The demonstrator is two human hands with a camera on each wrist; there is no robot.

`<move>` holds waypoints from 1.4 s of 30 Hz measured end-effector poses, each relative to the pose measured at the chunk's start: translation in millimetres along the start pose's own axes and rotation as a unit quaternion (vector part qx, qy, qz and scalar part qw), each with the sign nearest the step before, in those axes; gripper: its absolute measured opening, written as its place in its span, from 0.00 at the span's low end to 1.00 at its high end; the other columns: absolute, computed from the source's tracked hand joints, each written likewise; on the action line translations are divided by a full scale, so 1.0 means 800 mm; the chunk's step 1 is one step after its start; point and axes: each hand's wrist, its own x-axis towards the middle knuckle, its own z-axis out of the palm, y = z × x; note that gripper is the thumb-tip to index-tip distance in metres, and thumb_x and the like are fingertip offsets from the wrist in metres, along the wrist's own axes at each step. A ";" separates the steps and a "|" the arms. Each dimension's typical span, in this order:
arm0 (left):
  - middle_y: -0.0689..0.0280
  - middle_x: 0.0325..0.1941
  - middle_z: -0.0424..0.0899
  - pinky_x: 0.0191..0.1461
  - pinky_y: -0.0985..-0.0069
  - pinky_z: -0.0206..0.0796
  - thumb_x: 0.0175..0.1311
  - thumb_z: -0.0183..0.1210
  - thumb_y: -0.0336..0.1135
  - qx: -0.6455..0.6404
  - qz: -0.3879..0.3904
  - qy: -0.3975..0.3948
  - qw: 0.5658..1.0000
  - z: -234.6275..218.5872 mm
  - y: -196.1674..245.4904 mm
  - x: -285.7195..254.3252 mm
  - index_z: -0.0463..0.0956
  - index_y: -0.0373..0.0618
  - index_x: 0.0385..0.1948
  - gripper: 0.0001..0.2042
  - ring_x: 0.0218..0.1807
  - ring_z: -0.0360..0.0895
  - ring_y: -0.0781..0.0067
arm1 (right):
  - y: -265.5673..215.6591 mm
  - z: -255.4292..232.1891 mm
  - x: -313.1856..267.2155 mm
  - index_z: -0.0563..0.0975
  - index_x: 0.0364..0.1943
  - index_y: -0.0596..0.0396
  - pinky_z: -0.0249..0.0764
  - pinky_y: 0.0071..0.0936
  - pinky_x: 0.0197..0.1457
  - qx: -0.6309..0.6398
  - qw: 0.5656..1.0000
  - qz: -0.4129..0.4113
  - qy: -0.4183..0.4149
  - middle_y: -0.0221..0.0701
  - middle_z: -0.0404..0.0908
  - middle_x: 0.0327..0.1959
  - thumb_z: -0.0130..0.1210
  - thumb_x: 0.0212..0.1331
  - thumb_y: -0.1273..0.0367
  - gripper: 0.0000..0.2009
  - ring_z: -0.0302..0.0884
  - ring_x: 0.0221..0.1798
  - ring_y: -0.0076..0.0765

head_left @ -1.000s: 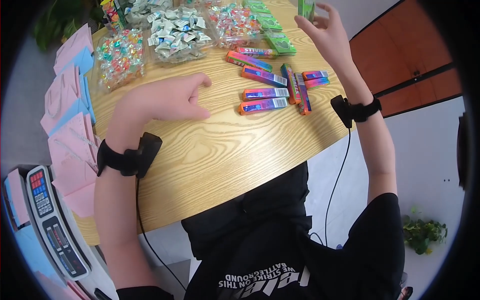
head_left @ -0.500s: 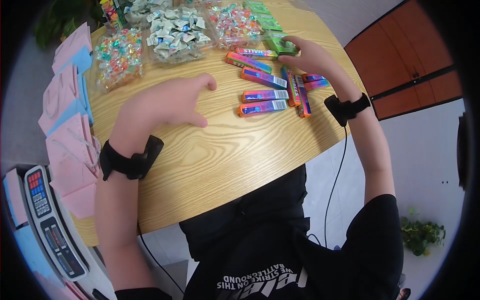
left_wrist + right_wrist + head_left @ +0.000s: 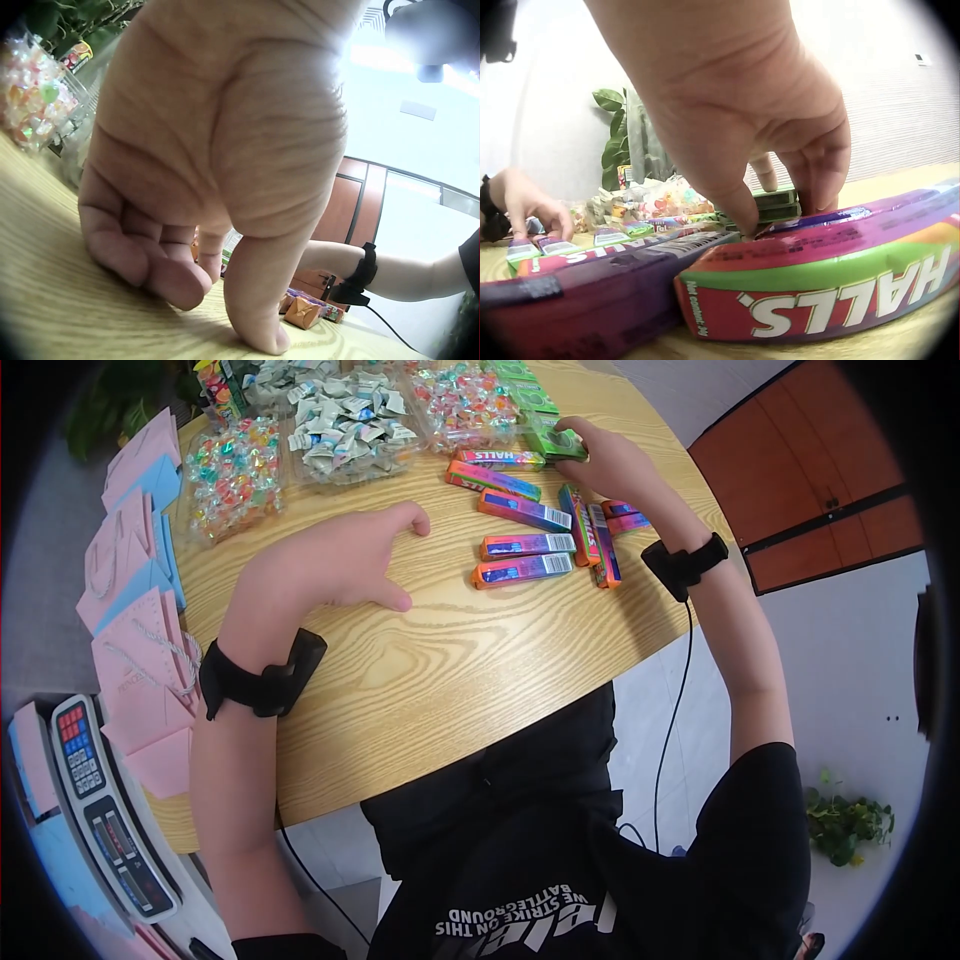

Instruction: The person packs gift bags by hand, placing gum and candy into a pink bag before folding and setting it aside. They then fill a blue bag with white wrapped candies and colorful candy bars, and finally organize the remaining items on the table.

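My right hand holds a green flat pack by its sides at the far right of the table. In the right wrist view the thumb and fingers are around a small stack of green packs. Several purple and orange Halls candy sticks lie just left of and below that hand. One Halls stick looms large beneath the right wrist camera. My left hand rests on the table with loosely bent fingers and nothing in them, left of the sticks; its thumb meets the wood.
Clear trays of wrapped candies and white packets line the back of the table. More green packs sit at the back right. Pink and blue paper bags and a weighing scale stand on the left.
The right hand has come down and left from above the table's far right edge with a green pack, to the row of green packs. The left hand has hardly moved.
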 end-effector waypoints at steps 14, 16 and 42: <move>0.70 0.25 0.66 0.35 0.74 0.60 0.47 0.71 0.32 -0.002 0.002 0.010 1.000 0.002 0.003 0.000 0.66 0.47 0.56 0.32 0.29 0.67 0.73 | 0.098 -0.034 -0.096 0.73 0.61 0.48 0.66 0.35 0.66 0.202 0.975 -0.043 -0.083 0.33 0.74 0.60 0.62 0.57 0.69 0.24 0.68 0.65 0.37; 0.70 0.24 0.65 0.35 0.74 0.59 0.46 0.71 0.31 -0.012 -0.008 0.005 1.000 0.001 0.007 -0.001 0.66 0.47 0.56 0.32 0.29 0.66 0.74 | 0.110 -0.007 -0.098 0.74 0.59 0.49 0.63 0.33 0.68 0.202 0.970 -0.114 -0.074 0.31 0.73 0.59 0.67 0.51 0.70 0.27 0.67 0.65 0.36; 0.76 0.25 0.63 0.33 0.82 0.57 0.42 0.75 0.26 -0.051 -0.166 -0.039 0.984 -0.006 0.043 0.010 0.65 0.51 0.56 0.35 0.28 0.61 0.84 | 0.186 0.034 0.102 0.82 0.47 0.50 0.72 0.21 0.47 0.438 0.892 -0.028 -0.105 0.22 0.82 0.36 0.58 0.64 0.54 0.17 0.75 0.41 0.18</move>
